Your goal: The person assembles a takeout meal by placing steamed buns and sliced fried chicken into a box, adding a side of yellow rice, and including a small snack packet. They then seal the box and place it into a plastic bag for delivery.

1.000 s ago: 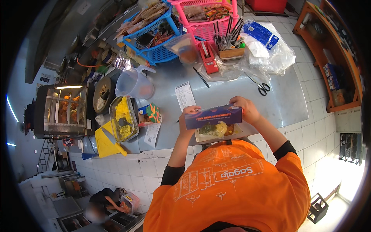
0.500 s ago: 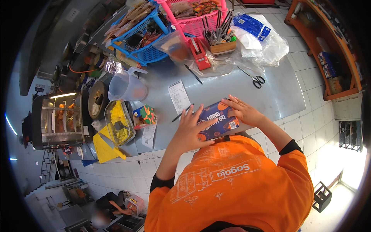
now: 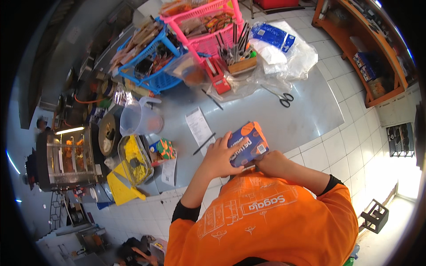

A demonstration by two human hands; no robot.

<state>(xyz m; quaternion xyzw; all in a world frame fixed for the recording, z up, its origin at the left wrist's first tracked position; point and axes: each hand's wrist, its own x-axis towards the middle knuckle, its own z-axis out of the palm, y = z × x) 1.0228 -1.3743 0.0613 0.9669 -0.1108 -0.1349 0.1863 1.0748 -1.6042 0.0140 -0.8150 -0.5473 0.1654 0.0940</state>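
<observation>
I hold a flat box point(image 3: 248, 144) with a blue and orange printed lid at the near edge of a steel counter point(image 3: 306, 119). My left hand point(image 3: 219, 156) lies flat over its left side, fingers on the lid. Under the box's near right corner my right hand point(image 3: 271, 163) grips it. The lid is closed, so what is inside is hidden. A paper slip point(image 3: 198, 126) and a dark pen point(image 3: 204, 143) lie on the counter just left of the box.
Scissors point(image 3: 280, 96) lie beyond the box. At the back stand a pink basket point(image 3: 208, 26), a blue basket point(image 3: 151, 57), clear bags point(image 3: 284, 53) and a utensil holder point(image 3: 239, 55). To the left are a clear jug point(image 3: 137, 119), a yellow-filled tray point(image 3: 133, 159) and a glass warmer point(image 3: 64, 159).
A second ago the box was open, showing food under the raised lid. The lid came down, and both hands now press the closed box, turned at an angle.
</observation>
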